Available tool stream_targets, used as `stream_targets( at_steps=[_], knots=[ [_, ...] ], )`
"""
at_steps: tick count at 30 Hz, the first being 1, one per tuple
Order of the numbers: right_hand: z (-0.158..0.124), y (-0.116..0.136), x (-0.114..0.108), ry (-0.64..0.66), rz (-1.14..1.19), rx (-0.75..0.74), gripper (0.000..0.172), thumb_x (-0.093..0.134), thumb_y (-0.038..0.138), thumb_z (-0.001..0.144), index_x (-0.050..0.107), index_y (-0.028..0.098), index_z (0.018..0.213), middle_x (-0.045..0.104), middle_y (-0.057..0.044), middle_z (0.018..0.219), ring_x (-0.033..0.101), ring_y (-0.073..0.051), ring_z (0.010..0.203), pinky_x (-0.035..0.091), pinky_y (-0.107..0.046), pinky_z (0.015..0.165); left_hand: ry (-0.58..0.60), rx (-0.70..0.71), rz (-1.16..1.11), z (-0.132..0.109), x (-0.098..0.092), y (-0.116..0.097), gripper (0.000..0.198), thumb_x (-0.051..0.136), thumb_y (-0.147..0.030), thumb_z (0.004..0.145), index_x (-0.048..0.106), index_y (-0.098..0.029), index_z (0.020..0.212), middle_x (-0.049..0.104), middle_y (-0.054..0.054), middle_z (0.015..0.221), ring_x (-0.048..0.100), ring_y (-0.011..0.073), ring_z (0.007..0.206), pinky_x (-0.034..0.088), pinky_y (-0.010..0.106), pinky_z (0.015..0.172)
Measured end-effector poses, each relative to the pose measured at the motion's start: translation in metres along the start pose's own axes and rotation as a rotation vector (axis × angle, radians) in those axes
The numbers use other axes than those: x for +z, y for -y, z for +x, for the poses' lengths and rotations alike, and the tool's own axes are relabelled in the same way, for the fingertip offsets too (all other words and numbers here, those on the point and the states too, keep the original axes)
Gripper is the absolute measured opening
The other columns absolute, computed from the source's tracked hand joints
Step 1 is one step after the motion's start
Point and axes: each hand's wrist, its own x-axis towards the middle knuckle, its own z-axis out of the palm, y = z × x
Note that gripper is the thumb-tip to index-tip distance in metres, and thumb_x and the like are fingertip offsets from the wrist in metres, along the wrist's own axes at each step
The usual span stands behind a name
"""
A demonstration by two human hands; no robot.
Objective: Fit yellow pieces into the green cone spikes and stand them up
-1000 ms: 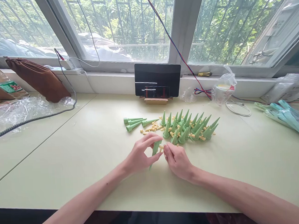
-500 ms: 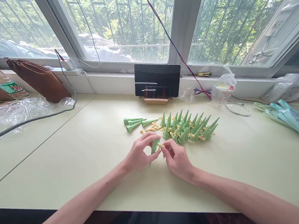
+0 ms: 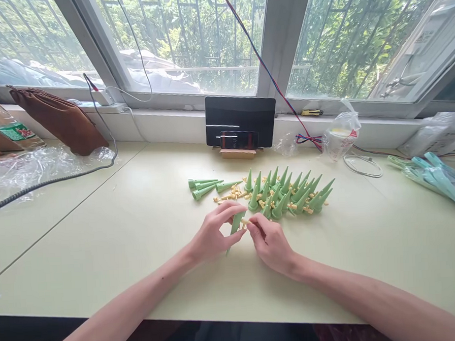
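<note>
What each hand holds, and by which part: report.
The left hand holds a green tapered spike towards its wide end; the right hand pinches a small yellow fitting by the end away from the spike.

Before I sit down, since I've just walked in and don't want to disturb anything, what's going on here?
A person's left hand holds a green spike, point down, while the right hand pinches a yellow piece by its upper end. Whether they're joined is hard to tell. Beyond, more spikes stand points up; left of those, others lie beside loose yellow pieces.
</note>
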Motion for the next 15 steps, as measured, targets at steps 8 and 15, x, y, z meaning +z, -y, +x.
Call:
stream_targets(
  at_steps=[8, 15],
  knots=[
    [-0.0005, -0.0036, -0.0002, 0.04, -0.029, 0.023, 0.03, 0.033, 0.033, 0.105, 0.037, 0.023, 0.077, 0.034, 0.006, 0.06, 0.028, -0.011, 0.051, 0.025, -0.026, 0.051, 0.011, -0.007, -0.023, 0.0002, 0.0012, -0.0024, 0.038, 0.065, -0.012, 0.086, 0.061, -0.022, 0.122, 0.062, 0.01, 0.118, 0.064, 0.0177, 0.097, 0.061, 0.031, 0.08],
    [-0.0003, -0.0041, 0.0009, 0.043, -0.02, 0.031, 0.033, 0.03, 0.036, 0.105, 0.034, 0.023, 0.075, 0.034, 0.006, 0.06, 0.028, -0.011, 0.05, 0.025, -0.026, 0.05, 0.017, -0.004, -0.034, 0.0, 0.001, -0.0031, 0.039, 0.064, -0.011, 0.085, 0.061, -0.022, 0.122, 0.062, 0.009, 0.117, 0.062, 0.015, 0.09, 0.06, 0.03, 0.079]
  ],
)
